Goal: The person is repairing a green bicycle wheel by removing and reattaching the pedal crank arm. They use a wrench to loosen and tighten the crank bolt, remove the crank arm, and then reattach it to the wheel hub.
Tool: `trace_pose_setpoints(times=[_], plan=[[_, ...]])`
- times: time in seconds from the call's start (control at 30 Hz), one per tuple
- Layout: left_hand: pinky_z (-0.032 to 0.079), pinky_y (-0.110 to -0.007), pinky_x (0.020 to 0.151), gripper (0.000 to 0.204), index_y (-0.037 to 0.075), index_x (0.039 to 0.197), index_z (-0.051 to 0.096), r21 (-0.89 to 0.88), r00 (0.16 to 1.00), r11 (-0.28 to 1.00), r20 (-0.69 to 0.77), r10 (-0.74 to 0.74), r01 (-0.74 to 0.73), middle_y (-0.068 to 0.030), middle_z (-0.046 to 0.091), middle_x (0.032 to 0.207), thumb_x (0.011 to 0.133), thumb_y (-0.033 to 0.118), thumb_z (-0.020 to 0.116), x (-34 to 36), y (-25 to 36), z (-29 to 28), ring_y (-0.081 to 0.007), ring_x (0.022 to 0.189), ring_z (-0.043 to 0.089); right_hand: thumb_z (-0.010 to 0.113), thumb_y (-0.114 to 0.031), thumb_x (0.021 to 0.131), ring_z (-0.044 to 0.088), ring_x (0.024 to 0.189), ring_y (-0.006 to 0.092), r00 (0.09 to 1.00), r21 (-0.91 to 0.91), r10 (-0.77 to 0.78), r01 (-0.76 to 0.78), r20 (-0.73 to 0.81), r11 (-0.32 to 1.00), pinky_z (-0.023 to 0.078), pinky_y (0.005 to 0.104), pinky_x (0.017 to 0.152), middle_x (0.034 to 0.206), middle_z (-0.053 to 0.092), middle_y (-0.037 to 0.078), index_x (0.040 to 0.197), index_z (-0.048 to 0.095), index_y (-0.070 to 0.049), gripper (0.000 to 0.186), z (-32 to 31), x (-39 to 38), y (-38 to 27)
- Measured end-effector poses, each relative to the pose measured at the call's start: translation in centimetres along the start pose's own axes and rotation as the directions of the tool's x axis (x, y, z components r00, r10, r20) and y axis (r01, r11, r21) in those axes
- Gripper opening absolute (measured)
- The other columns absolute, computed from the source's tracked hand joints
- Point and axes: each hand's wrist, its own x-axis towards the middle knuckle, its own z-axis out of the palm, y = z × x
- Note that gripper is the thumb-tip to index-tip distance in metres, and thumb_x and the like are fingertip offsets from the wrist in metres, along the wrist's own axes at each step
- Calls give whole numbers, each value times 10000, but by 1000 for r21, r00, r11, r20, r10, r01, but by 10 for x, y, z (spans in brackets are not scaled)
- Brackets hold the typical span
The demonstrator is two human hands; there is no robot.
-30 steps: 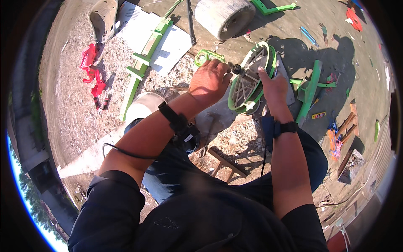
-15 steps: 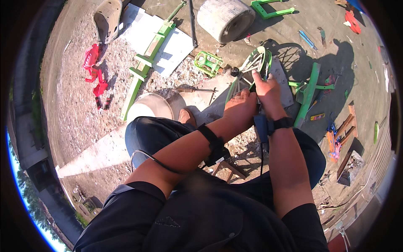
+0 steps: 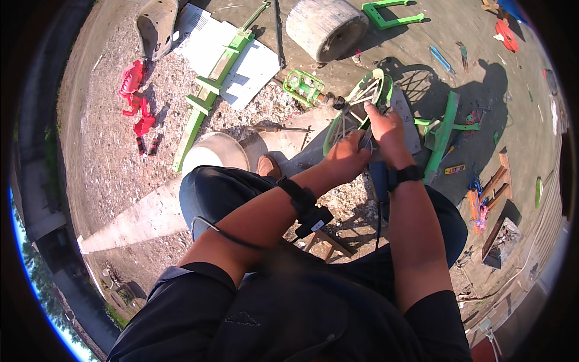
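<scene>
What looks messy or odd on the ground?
A long green bar slants partly across a white panel, and a green crosspiece lies off to the right. They look odd scattered apart; I can't tell whether anything's broken.

We see left hand (image 3: 348, 160), right hand (image 3: 389, 130) at green spoked wheel (image 3: 360, 99); pedal (image 3: 303, 88) left of it, grey roller (image 3: 319, 27) beyond it, green frame piece (image 3: 444, 134) right.

Gravelly ground (image 3: 99, 175) and a pale strip (image 3: 132, 220) in bright sunlight.
</scene>
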Motion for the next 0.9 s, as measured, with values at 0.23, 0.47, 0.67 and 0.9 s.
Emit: trace_pose_setpoints(times=[0.23, 0.47, 0.67, 0.9], plan=[[495, -391, 746, 379, -29, 1095, 610, 159, 969, 973, 153, -193, 169, -182, 665, 866, 867, 272, 581, -74, 19, -87, -248, 819, 649, 717, -468, 862, 545, 658, 150, 988, 258, -1, -39, 153, 965, 480, 338, 609, 775, 584, 28, 1018, 653, -10, 489, -13, 4, 15], [366, -212, 537, 259, -11, 1122, 598, -269, 989, 961, -118, -94, 59, 34, 522, 715, 997, 214, 572, -122, 20, -145, -38, 607, 449, 707, -436, 888, 470, 561, 119, 957, 298, 174, -240, 232, 924, 523, 317, 465, 689, 438, -10, 934, 581, -49, 410, -22, 3, 5], [370, -226, 513, 283, -9, 1058, 606, -433, 956, 900, -279, -86, -45, 34, 498, 659, 996, 266, 585, -126, 25, -137, -58, 563, 446, 689, -369, 901, 621, 674, 185, 923, -206, -264, 326, 281, 922, 550, 354, 526, 739, 554, 60, 964, 577, -14, 377, -35, 8, 29], [403, -247, 546, 275, -14, 1005, 612, -420, 980, 905, -143, -136, 65, 15, 532, 699, 984, 258, 581, -132, 14, -134, -73, 585, 474, 617, -393, 954, 662, 764, 197, 963, 240, 194, -237, 188, 941, 589, 359, 588, 868, 630, 103, 1010, 607, -44, 353, -16, 6, 40]])
